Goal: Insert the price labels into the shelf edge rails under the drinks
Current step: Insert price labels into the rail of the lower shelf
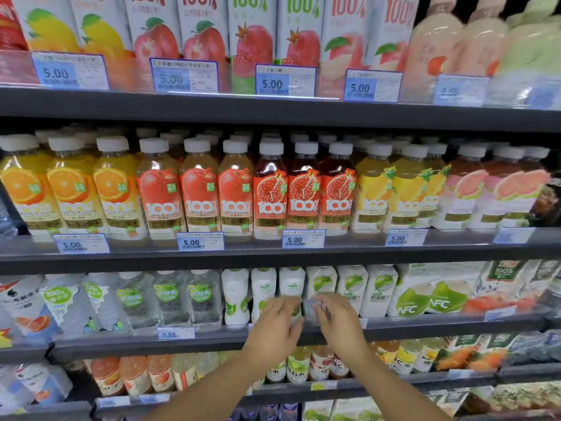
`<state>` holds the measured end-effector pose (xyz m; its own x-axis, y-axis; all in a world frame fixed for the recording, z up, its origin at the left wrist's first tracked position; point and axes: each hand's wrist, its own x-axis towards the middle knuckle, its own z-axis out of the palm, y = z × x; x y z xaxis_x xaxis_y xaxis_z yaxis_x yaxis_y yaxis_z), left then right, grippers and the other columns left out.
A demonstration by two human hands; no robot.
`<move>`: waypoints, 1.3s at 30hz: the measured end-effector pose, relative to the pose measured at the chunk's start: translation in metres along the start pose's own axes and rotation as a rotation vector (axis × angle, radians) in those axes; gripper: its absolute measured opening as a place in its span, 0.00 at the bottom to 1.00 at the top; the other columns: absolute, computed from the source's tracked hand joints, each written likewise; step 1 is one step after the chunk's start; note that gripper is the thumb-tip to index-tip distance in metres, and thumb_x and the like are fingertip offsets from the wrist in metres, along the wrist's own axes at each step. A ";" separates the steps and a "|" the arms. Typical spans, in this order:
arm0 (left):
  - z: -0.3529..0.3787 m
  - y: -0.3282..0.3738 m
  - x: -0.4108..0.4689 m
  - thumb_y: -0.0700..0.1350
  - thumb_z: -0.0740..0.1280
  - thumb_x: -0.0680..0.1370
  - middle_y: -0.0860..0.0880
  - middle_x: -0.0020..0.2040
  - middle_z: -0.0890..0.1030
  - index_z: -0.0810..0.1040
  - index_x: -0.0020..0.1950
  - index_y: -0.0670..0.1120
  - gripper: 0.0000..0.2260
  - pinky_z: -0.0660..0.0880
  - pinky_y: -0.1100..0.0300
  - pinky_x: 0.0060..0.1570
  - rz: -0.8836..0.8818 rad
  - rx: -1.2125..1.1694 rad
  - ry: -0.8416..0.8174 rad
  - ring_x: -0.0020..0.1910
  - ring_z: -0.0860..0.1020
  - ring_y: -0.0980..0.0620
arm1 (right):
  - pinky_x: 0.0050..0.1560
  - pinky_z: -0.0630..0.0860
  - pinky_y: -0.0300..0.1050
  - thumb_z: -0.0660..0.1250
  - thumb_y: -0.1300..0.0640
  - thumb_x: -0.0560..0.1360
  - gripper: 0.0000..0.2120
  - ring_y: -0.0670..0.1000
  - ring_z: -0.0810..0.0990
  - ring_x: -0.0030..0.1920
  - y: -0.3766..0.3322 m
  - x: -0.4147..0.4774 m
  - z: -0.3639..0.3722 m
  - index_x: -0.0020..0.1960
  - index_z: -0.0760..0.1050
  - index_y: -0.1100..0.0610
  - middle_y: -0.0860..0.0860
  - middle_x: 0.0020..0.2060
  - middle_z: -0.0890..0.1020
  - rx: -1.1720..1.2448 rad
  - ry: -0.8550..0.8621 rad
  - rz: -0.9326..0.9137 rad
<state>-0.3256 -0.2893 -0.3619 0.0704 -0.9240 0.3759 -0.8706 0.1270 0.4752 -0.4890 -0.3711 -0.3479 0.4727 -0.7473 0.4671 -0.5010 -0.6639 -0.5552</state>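
Observation:
Both my hands reach up to the third shelf's edge rail [425, 325], in front of white and green drink bottles [262, 291]. My left hand [277, 326] has its fingers curled at the rail; what it holds is blurred. My right hand [337, 320] pinches a small pale price label [312, 306] between the two hands, just above the rail. Another label reading 6.60 [176, 333] sits in the same rail to the left.
Above, a shelf of juice bottles [194, 189] carries several 5.00 labels [200, 241] in its rail. The top shelf holds juice cartons [252, 34] with labels too. Lower shelves with bottles [297, 364] lie under my forearms.

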 end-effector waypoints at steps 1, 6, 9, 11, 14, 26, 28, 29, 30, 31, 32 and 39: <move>-0.002 0.003 0.002 0.52 0.60 0.83 0.56 0.63 0.72 0.70 0.72 0.50 0.18 0.67 0.62 0.65 -0.041 -0.080 0.005 0.64 0.69 0.56 | 0.55 0.74 0.40 0.66 0.58 0.79 0.10 0.43 0.76 0.52 -0.006 0.004 -0.001 0.59 0.79 0.52 0.44 0.50 0.80 0.031 -0.032 -0.008; -0.025 -0.003 -0.002 0.42 0.64 0.83 0.55 0.51 0.78 0.78 0.59 0.48 0.07 0.68 0.73 0.48 -0.186 -0.245 0.212 0.49 0.76 0.63 | 0.51 0.75 0.38 0.66 0.53 0.79 0.15 0.41 0.76 0.47 -0.037 0.018 0.014 0.64 0.73 0.46 0.41 0.50 0.76 0.116 -0.156 -0.033; -0.054 -0.027 -0.022 0.40 0.65 0.82 0.55 0.46 0.79 0.79 0.52 0.48 0.04 0.68 0.74 0.43 -0.236 -0.232 0.299 0.46 0.77 0.62 | 0.49 0.75 0.36 0.67 0.52 0.78 0.14 0.40 0.76 0.46 -0.063 0.024 0.041 0.63 0.72 0.44 0.42 0.48 0.77 0.190 -0.201 -0.062; -0.080 -0.047 -0.043 0.42 0.65 0.82 0.56 0.43 0.80 0.77 0.50 0.52 0.05 0.71 0.69 0.42 -0.309 -0.263 0.359 0.43 0.78 0.60 | 0.47 0.74 0.35 0.68 0.52 0.78 0.11 0.39 0.77 0.44 -0.089 0.028 0.065 0.59 0.75 0.46 0.42 0.46 0.77 0.210 -0.218 -0.084; -0.120 -0.083 -0.082 0.45 0.64 0.83 0.55 0.41 0.81 0.76 0.51 0.53 0.04 0.75 0.64 0.44 -0.393 -0.282 0.411 0.43 0.80 0.59 | 0.43 0.73 0.36 0.67 0.52 0.78 0.06 0.43 0.77 0.40 -0.139 0.029 0.107 0.54 0.78 0.49 0.43 0.42 0.78 0.198 -0.247 -0.164; -0.232 -0.285 -0.261 0.43 0.60 0.78 0.50 0.61 0.78 0.74 0.66 0.49 0.16 0.77 0.53 0.55 -0.303 0.324 0.285 0.57 0.77 0.48 | 0.43 0.72 0.37 0.66 0.54 0.79 0.05 0.41 0.77 0.40 -0.316 0.031 0.261 0.50 0.81 0.51 0.40 0.41 0.81 0.194 -0.291 -0.223; -0.231 -0.299 -0.262 0.42 0.62 0.77 0.46 0.63 0.78 0.75 0.65 0.45 0.17 0.76 0.51 0.58 -0.110 0.376 0.258 0.59 0.76 0.45 | 0.39 0.75 0.43 0.65 0.54 0.80 0.04 0.43 0.77 0.35 -0.323 0.036 0.273 0.50 0.79 0.50 0.42 0.38 0.81 0.178 -0.278 -0.219; -0.229 -0.301 -0.260 0.43 0.62 0.77 0.46 0.64 0.77 0.76 0.66 0.44 0.17 0.75 0.50 0.60 -0.043 0.389 0.260 0.61 0.76 0.45 | 0.39 0.75 0.43 0.65 0.54 0.80 0.04 0.43 0.76 0.33 -0.322 0.037 0.278 0.50 0.79 0.50 0.43 0.38 0.81 0.172 -0.271 -0.202; -0.225 -0.301 -0.257 0.44 0.62 0.78 0.46 0.66 0.76 0.75 0.67 0.45 0.17 0.73 0.49 0.63 -0.007 0.400 0.257 0.64 0.75 0.45 | 0.39 0.74 0.41 0.65 0.55 0.80 0.05 0.42 0.76 0.32 -0.321 0.038 0.281 0.52 0.80 0.52 0.43 0.38 0.81 0.162 -0.264 -0.189; -0.221 -0.301 -0.254 0.45 0.63 0.78 0.47 0.68 0.75 0.75 0.68 0.46 0.18 0.70 0.49 0.66 0.001 0.411 0.250 0.66 0.74 0.46 | 0.40 0.74 0.41 0.66 0.56 0.79 0.05 0.42 0.76 0.33 -0.319 0.039 0.283 0.52 0.80 0.53 0.44 0.37 0.81 0.151 -0.258 -0.190; -0.217 -0.301 -0.252 0.47 0.63 0.78 0.48 0.69 0.74 0.74 0.69 0.47 0.19 0.68 0.50 0.69 -0.002 0.431 0.231 0.67 0.72 0.47 | 0.40 0.75 0.42 0.66 0.57 0.79 0.05 0.42 0.76 0.33 -0.318 0.039 0.282 0.52 0.80 0.54 0.44 0.35 0.80 0.142 -0.256 -0.199; -0.196 -0.319 -0.248 0.47 0.67 0.72 0.48 0.72 0.74 0.74 0.71 0.47 0.26 0.59 0.46 0.70 -0.013 0.516 0.077 0.72 0.66 0.47 | 0.45 0.73 0.32 0.67 0.60 0.78 0.09 0.37 0.77 0.40 -0.308 0.034 0.280 0.56 0.80 0.51 0.39 0.39 0.79 0.072 -0.283 -0.210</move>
<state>0.0299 -0.0299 -0.4509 0.1021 -0.8925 0.4394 -0.9947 -0.0971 0.0340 -0.1157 -0.1839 -0.3532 0.7470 -0.5505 0.3728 -0.3240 -0.7910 -0.5189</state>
